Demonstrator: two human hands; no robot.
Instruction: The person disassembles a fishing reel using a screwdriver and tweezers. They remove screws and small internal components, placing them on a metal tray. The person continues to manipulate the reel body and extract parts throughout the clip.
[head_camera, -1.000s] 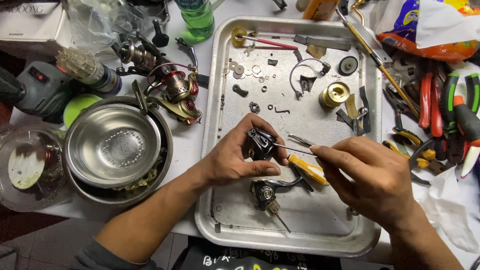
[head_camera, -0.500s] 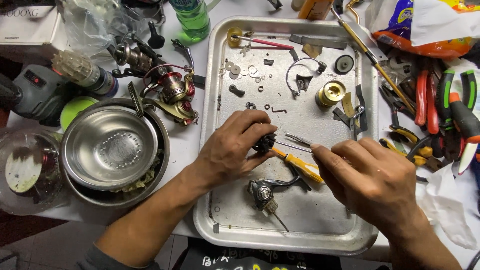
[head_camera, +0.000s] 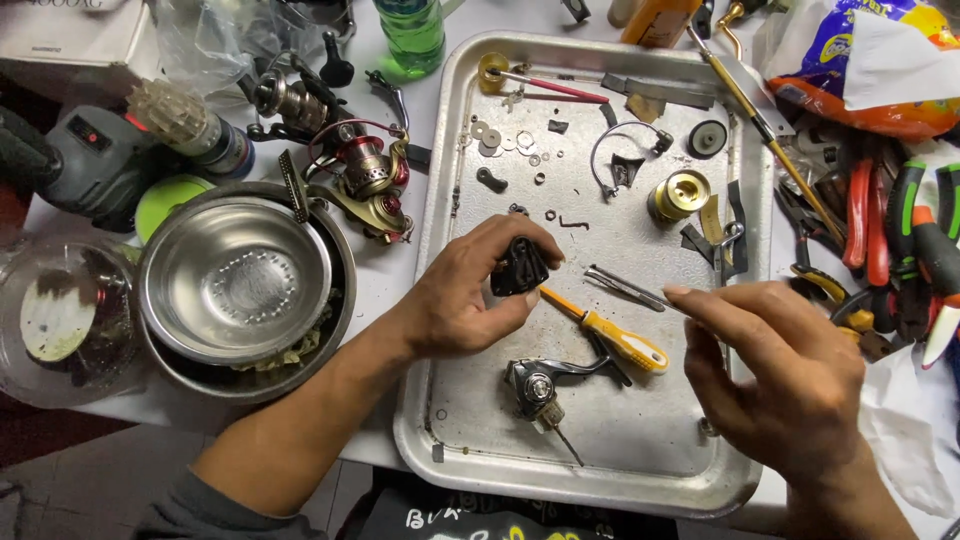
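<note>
My left hand (head_camera: 455, 300) grips a small black reel housing (head_camera: 520, 268) between thumb and fingers, just above the metal tray (head_camera: 415, 330). My right hand (head_camera: 775, 375) is to the right of it and pinches the back end of slim metal tweezers (head_camera: 625, 286), whose tips point toward the black housing. A yellow-handled screwdriver (head_camera: 612, 338) lies on the tray between my hands. Below it rests a dark reel part with a thin shaft (head_camera: 537, 388).
The tray also holds washers, small screws, a wire bail (head_camera: 625, 150) and a gold spool (head_camera: 680, 194). A steel bowl (head_camera: 235, 285), a red-and-gold fishing reel (head_camera: 365, 172) and a power tool (head_camera: 70, 165) stand at the left. Pliers (head_camera: 900, 235) crowd the right side.
My right hand has drawn a little to the right, uncovering more of the yellow screwdriver. My left hand has turned the black housing slightly in its fingers.
</note>
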